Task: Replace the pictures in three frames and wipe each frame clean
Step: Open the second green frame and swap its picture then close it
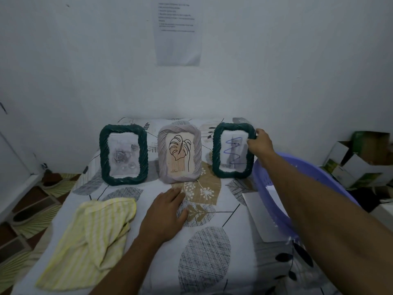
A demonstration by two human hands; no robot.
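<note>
Your right hand (260,143) grips the top right corner of the right frame (217,152), fingers curled round its dark green twisted border. That frame stands upright at the back of the bed (212,252) and shows a blue zigzag scribble behind the glass.

Your left hand (163,211) lies flat on the bed, palm down and fingers straight, holding nothing, just in front of the middle frame (162,158). This frame is pale grey, upright, with a line drawing of a leaf. The left frame (104,154), dark green like the right one, stands beside it with a grey rose picture.

A yellow striped cloth (91,233) lies crumpled on the bed to the left of your left hand. A purple basket (270,188) sits at the bed's right edge under your right forearm, with a white paper (261,218) partly beneath it.

The bed cover is white with grey and tan leaf shapes. Behind the frames rises a plain pale wall (85,60) carrying a printed notice (177,39), too blurred to read. Cardboard boxes (357,162) are piled at the right, and patterned floor (32,209) tiles show at the left.
</note>
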